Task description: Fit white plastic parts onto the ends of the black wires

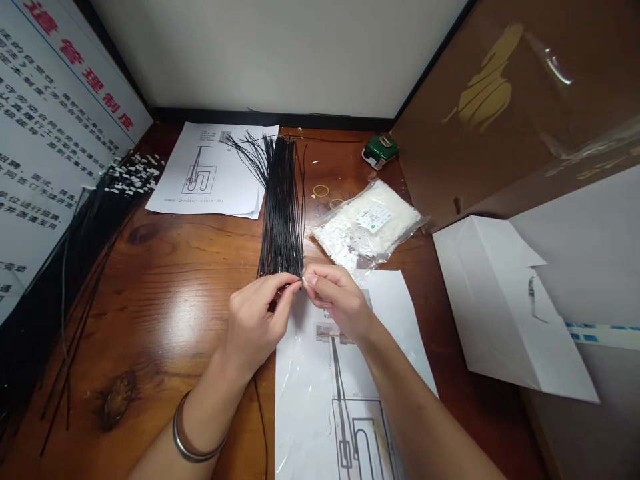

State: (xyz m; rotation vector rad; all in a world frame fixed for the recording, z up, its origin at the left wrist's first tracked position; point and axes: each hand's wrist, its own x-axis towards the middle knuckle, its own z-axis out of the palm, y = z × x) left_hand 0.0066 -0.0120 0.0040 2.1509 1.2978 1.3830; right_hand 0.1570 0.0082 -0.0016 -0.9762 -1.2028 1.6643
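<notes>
My left hand (260, 313) pinches the end of a thin black wire (263, 420), whose tail hangs down past the wrist onto the table. Right beside it, my right hand (337, 297) is closed, with a tiny white connector (304, 283) partly showing at its fingertips. The two hands meet at the near end of a bundle of black wires (283, 207) laid lengthwise on the table. Fingers hide most of the connector and the wire tip. Behind my right hand lies a clear bag of small white connectors (370, 220) with a label on it.
On the left lies a heap of black wires with white connectors (133, 175). Printed drawing sheets (173, 193) rest at the back left, and another drawing (300, 413) lies under my hands. A green tape measure (381, 150) and a yellow rubber band (321, 191) are at the back.
</notes>
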